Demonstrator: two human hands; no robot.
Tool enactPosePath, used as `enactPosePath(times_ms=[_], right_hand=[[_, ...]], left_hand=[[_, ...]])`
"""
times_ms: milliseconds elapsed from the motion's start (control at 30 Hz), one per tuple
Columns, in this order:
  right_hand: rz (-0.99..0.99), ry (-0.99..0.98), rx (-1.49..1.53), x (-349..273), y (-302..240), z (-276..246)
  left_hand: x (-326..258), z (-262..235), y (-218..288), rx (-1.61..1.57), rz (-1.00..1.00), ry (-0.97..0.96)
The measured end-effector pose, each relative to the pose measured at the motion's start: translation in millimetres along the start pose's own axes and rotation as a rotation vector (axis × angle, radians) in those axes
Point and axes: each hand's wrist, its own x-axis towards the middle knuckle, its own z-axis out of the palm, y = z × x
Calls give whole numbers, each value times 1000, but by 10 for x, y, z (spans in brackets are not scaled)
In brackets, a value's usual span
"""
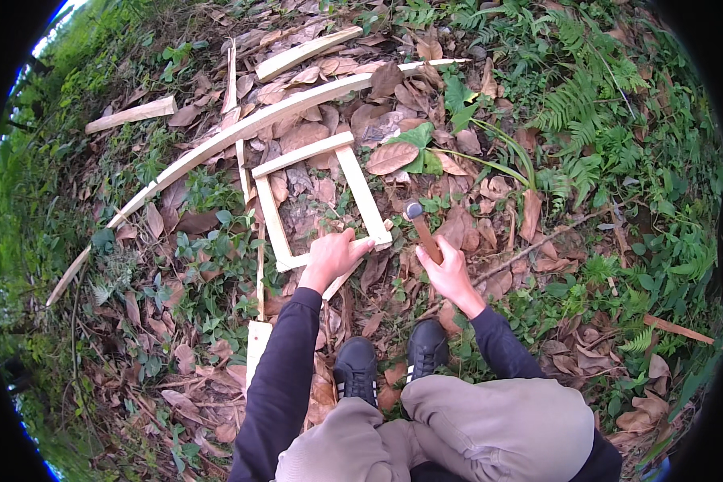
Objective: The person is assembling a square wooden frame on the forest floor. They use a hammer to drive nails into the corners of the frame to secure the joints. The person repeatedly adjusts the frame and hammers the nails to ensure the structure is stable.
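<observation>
A four-sided frame of pale wooden strips (pixel 362 193) lies on the leaf litter in front of me. My left hand (pixel 333 255) is closed over its near strip, with the thumb reaching toward the near right corner. In my right hand (pixel 448 275) is a hammer (pixel 428 238), gripped by its brown wooden handle. The hammer's grey metal head is raised to the right of that corner, apart from the wood. Part of the near strip is hidden under my left hand.
A long curved wooden strip (pixel 253 122) arcs beyond the frame. Shorter offcuts (pixel 309 52) lie past it, another piece (pixel 132 115) at the far left. A board (pixel 257 347) rests beside my left forearm. My dark shoes (pixel 357 365) stand close by; ferns (pixel 582 112) grow at right.
</observation>
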Motion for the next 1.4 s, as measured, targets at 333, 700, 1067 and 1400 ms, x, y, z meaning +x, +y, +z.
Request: enactPosePath(times_ms=[333,700,1067,1400], right_hand=[[139,-124,574,-182,-131,-325],[148,-205,199,-388,103,-49],[-339,-313,-407,-165,-305,-318],[-463,-312,-510,-130,-400,-427]], left_hand=[[-92,-13,-16,48,-148,26],[-189,-42,-234,-27,-347,-141],[-278,68,-209,-47,-344,-13],[-297,141,-207,-30,-345,75]])
